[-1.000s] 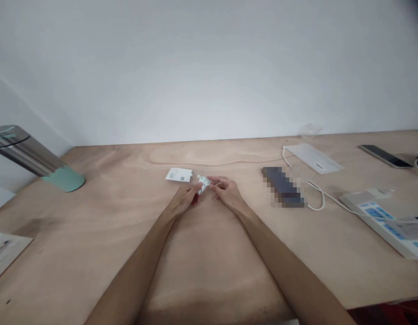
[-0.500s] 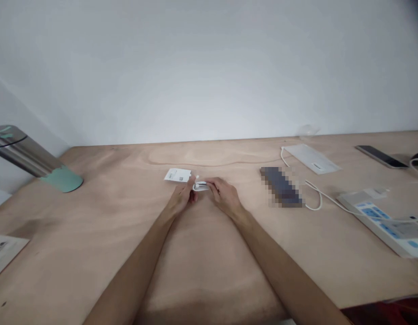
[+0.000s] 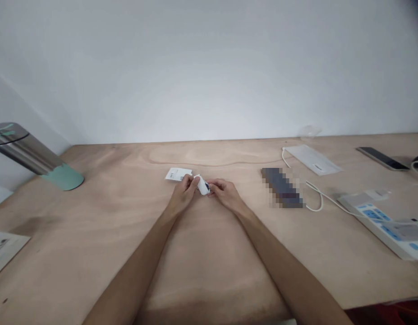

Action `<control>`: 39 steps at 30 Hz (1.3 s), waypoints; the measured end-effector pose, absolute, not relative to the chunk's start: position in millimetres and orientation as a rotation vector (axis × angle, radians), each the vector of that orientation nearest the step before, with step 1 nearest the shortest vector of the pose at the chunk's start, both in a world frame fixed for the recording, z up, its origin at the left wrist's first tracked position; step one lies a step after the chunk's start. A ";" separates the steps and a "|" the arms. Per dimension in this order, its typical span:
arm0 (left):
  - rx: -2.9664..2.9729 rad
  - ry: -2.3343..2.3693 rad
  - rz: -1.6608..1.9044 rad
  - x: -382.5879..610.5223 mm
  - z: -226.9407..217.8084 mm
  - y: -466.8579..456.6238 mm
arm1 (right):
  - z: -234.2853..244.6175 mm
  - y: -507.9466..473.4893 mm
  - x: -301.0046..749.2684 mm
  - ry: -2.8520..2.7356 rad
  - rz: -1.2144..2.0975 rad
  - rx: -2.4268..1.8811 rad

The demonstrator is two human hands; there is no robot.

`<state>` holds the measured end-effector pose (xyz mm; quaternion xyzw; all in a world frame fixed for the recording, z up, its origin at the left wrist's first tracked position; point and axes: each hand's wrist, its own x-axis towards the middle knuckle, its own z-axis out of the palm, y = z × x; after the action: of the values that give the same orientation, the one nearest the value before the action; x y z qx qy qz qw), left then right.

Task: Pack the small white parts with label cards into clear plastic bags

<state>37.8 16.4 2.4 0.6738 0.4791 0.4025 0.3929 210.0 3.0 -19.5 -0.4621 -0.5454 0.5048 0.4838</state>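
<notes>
Near the middle of the table, a small white object (image 3: 202,185) with a dark patch at its right end is between my two hands, tilted toward the right. My left hand (image 3: 182,194) pinches its left side with thumb and fingers. On its right side, the fingers of my right hand (image 3: 225,192) close on the dark end. What exactly the object is cannot be made out. Just behind my left hand lies a white printed card or flat packet (image 3: 176,174), partly covered by the fingers.
A steel and mint-green tumbler (image 3: 65,176) is at the left, above a printed sheet (image 3: 7,250). To the right are a pixelated dark device (image 3: 281,187), a white cable (image 3: 320,198), a white pouch (image 3: 313,159), a phone (image 3: 381,158) and a power strip (image 3: 391,232).
The white object has turned in my hands; its broad white face and dark end now show. My left fingers have shifted over it, and my right hand has drawn slightly lower.
</notes>
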 end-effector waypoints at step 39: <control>1.550 1.095 1.019 33.2 -3.6 20.4 | -4.5 -12.7 203.1 -1.382 1.341 -1.150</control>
<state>33.2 20.4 -3.6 0.6337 0.4478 0.4164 0.4739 203.1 -12.7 -4.5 -0.4619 -0.5551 0.5384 0.4344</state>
